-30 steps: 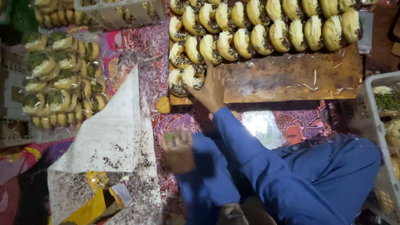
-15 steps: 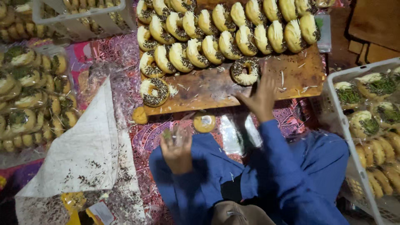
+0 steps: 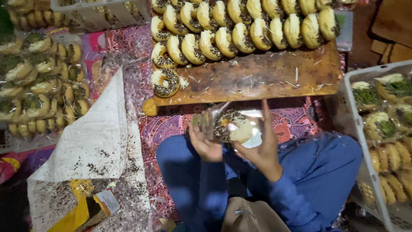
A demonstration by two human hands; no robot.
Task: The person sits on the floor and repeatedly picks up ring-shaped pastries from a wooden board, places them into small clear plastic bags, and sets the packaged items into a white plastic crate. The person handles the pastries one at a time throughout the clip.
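both hands raised over the lap, a doughnut (image 3: 231, 126) between them inside a clear plastic bag (image 3: 244, 129). doughnut is a round ring, half pale icing, half dark chocolate sprinkles, its surface bumpy; being round it has no real long axis, and its flat face is turned up toward the camera. the bag is thin, glossy and crinkled, its mouth seemingly on the left-hand side.

left hand (image 3: 206, 144): palm up, fingers curled and pinching the bag's edge just left of the doughnut. right hand (image 3: 262, 148): fingers spread long and upright, cupping the bag and doughnut from the right and below; closed on the bag loosely, not a fist.

beyond the grip, a worn wooden board (image 3: 262, 79) with scattered pale shreds carries rows of iced doughnuts (image 3: 240, 25) standing on edge, plus one flat sprinkled doughnut (image 3: 165, 82) at its near left corner. left of the grip, a white paper sheet (image 3: 92, 141) dusted with dark sprinkles. right of the grip, a white plastic crate (image 3: 358, 129) of green-topped doughnuts. under the grip, blue trousers (image 3: 326, 172).
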